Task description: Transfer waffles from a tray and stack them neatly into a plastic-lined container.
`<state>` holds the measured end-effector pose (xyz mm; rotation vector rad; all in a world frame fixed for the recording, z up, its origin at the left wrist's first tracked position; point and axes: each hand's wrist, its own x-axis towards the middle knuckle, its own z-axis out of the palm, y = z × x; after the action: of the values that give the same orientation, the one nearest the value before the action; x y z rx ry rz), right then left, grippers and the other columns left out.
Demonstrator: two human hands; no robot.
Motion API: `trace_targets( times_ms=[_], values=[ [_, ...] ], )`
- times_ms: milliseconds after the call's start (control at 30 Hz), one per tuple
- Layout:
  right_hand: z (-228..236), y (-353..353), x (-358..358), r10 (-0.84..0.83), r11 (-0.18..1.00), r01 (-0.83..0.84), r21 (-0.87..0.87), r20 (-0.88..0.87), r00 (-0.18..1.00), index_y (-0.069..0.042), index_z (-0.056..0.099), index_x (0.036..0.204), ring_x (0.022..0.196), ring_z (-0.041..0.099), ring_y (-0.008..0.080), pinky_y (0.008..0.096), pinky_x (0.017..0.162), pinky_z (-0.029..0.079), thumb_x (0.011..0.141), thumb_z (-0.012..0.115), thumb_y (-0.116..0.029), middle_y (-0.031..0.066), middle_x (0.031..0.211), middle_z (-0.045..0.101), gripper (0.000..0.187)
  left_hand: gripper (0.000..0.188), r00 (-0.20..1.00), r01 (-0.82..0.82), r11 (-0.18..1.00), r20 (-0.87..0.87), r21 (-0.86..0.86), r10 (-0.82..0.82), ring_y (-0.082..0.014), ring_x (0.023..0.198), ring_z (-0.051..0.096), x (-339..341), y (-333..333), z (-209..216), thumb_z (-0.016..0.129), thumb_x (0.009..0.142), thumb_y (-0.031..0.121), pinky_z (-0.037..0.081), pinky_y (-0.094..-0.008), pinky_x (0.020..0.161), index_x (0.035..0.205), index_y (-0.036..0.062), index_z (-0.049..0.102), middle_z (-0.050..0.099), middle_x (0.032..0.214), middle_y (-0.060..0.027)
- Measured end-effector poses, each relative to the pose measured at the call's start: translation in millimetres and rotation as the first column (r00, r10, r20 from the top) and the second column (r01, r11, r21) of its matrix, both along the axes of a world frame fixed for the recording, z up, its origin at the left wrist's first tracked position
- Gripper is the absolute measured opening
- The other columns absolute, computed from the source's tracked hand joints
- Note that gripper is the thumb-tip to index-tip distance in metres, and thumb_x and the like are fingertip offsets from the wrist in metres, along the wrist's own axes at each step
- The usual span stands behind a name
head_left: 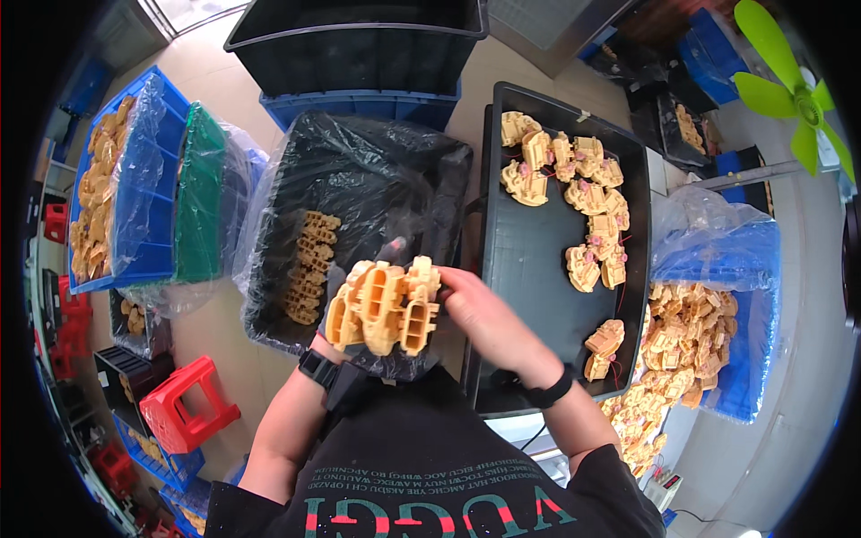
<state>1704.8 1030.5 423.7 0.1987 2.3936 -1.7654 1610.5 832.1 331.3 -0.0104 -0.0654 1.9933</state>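
Touching tan parts (381, 305), the right hand (480, 314) curls, its fingertips hidden.

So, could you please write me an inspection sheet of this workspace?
Surface: black tray on the right, partly bare; plastic-lined bin to its left.
Job's things: held parts of cream plastic; a row of parts in the bin; loose parts in the tray.
Clutter: red stool at left; blue crate at right, heaped with parts.
Hands: right hand at the held parts' side; left hand mostly hidden behind them.
Cables: thin red wires among the tray's parts.
Surroundings: green fan, pale floor.
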Motion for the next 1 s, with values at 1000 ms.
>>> trace_targets(
  times_ms=[1000],
  values=[
    [70.3, 1.8, -30.3, 0.473, 0.792, -0.477, 0.380, 0.111, 0.874, -0.006, 0.052, 0.112, 0.111, 0.054, 0.0281, 0.0368, 0.095, 0.045, 0.064, 0.066, 0.007, 0.0120, 0.116, 0.053, 0.051, 0.089, 0.998, 0.053, 0.996, -0.017, -0.077, -0.055, -0.0353, 0.136, 0.035, -34.7, -64.5, -25.1, 0.055, 0.087, 0.059, 0.029, -0.0510, 0.112, 0.152, 0.0146, 0.014, 0.029, 0.151, -0.0171]
  ],
)
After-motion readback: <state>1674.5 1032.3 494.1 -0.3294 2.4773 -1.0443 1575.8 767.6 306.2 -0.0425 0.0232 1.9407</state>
